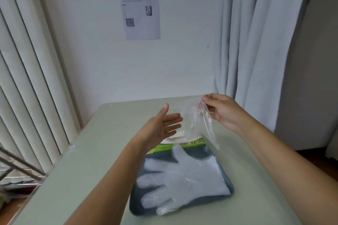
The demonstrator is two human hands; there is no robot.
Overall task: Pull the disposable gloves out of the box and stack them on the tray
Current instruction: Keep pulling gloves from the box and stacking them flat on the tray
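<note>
**One glove in the air, a stack on the tray**

The right grip (221, 111), a bare hand right of centre, pinches the top edge of a clear disposable glove (199, 120) between thumb and curled fingers. The glove hangs limp and crumpled from that pinch, and its lower end trails down to the right above the far edge of the tray.

The left grip (161, 126) is wide. Its palm is turned toward the hanging glove, the fingers straight and slightly spread, the thumb pointing up. Its fingertips lie just beside the plastic; whether they touch it cannot be told.

Below both grips, in the lower middle of the frame, a dark grey-blue tray (231, 188) lies on the pale green bench (91, 151). A flat stack of gloves (182, 179) lies in it, with the fingers fanned toward the left and one fingertip reaching past the near rim. Just beyond the tray, touching its far edge, lies the green and white glove box (164, 147), partly hidden by the left forearm.

Vertical blinds (27, 60) fill the left of the frame, and a pale curtain (256, 33) hangs at the upper right. A printed sheet (140, 8) with a QR code is stuck to the wall at top centre.
</note>
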